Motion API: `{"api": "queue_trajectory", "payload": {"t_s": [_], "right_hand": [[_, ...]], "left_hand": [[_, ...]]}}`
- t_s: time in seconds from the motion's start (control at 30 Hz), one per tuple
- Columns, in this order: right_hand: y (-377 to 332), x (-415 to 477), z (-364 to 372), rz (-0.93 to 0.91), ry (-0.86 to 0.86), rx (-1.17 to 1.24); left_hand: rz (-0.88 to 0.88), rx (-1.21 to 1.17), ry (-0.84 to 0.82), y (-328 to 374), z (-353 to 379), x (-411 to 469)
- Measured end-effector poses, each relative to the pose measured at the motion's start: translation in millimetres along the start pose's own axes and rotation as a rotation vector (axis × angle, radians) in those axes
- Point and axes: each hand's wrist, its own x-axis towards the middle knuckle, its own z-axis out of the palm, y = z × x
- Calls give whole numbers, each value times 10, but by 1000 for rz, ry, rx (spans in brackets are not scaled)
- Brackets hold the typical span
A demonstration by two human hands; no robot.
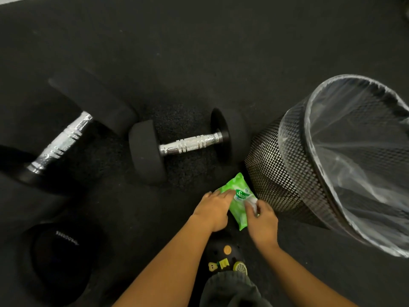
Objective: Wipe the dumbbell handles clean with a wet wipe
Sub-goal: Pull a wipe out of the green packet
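- wipe [252, 203]: white, at the pack's opening, pinched between the thumb and fingers of the right hand [263, 220].
- pack [238, 210]: green, lying on the floor [199, 52]; the left hand [213, 210] presses on its left edge with fingers stretched fairly flat.
- bin [276, 165]: black mesh with a clear liner, just right of the pack.
- dumbbell [188, 144]: on the floor beyond the pack, chrome handle bare, apart from both hands.
- second dumbbell [62, 140]: further left, lying at an angle.
- shoe [223, 258]: below the hands, with yellow charms.
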Motion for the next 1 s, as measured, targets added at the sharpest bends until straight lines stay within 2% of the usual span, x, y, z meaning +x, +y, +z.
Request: {"api": "queue_trajectory", "payload": {"t_s": [0.2, 0.3, 0.37, 0.47, 0.57, 0.67, 0.8, 1.0], "right_hand": [[-172, -183, -120, 75, 7, 181], [-263, -313, -232, 31, 1, 235], [-323, -414, -338, -7, -20, 266], [-460, -553, -521, -57, -60, 344], [-718, -690, -692, -90, -203, 506], [-1053, -851, -848, -134, -416, 640], [-1528, -1149, -1022, -236, -644, 718], [-2114, -1674, -1196, -344, -849, 714]], "left_hand": [[-68, -38, -1, -18, 17, -95], [-109, -79, 10, 20, -33, -218], [-133, -175, 37, 44, -133, -357], [-180, -451, 137, 81, -336, -598], [-214, -764, 240, 167, -602, -935], [-206, -939, 278, 254, -852, -1386], [-197, -976, 338, 307, -1059, -2080], [-230, -1028, 677, 400, -1157, -3133]]}}
